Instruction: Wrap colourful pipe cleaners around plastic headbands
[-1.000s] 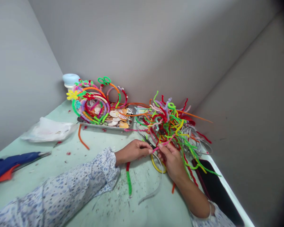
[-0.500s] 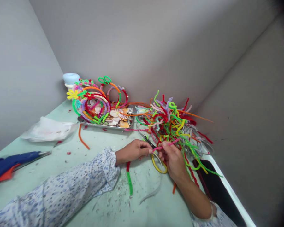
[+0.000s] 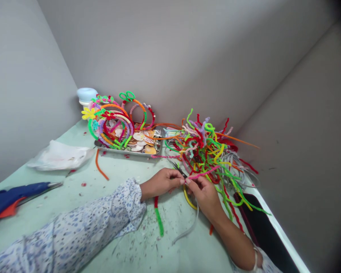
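My left hand [image 3: 167, 182] is closed in a pinch on a thin curved grey headband strip [image 3: 191, 225], whose bare end bends down towards the table. Below that wrist, a red-and-green fuzzy wrapped length [image 3: 159, 220] hangs out; it looks like the band's other end, but the join is hidden. With thumb and finger meeting the left fingertips, my right hand [image 3: 204, 195] pinches a pink pipe cleaner [image 3: 203, 174], its free end sticking out to the right. Scissors with a yellow handle [image 3: 189, 201] lie under the hands, partly covered.
A tangled heap of pipe cleaners [image 3: 207, 144] lies behind my right hand. Wrapped headbands [image 3: 116, 125] stand on a metal tray [image 3: 125, 151] of flat cutout pieces. A blue glue gun [image 3: 19, 193], plastic bag [image 3: 59, 155], blue-lidded container [image 3: 86, 94] and dark flat object [image 3: 264, 223] surround them.
My right fingers have slid left along the pink pipe cleaner to meet the left fingertips at the band. The left hand has barely moved; the whole view has shifted slightly.
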### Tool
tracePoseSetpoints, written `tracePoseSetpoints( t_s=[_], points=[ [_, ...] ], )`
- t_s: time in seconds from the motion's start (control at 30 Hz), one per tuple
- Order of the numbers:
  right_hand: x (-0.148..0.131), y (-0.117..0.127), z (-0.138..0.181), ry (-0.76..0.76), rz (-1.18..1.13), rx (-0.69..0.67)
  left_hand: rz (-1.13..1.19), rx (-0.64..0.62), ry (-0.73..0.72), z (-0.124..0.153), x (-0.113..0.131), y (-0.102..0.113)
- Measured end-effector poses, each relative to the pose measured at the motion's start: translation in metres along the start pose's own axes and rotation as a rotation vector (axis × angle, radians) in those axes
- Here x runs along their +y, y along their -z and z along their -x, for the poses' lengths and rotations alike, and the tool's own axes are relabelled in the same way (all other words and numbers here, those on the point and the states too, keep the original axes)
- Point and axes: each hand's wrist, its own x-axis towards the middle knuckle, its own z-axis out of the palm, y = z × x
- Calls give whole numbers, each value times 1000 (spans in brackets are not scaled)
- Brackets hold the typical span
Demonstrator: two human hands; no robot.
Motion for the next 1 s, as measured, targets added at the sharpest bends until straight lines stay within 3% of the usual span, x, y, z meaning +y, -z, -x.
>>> tracePoseSetpoints(
  t_s=[0.2, 0.73, 1.0],
  points=[
    [-1, -2, 2, 6, 11, 59, 37, -43, 4, -1, -1, 1],
    [4, -3, 6, 122, 75, 83, -109, 9, 31, 2, 4, -2],
    [-4, 1, 6, 331, 176, 30, -87, 14, 32, 1, 5, -2]
  ],
)
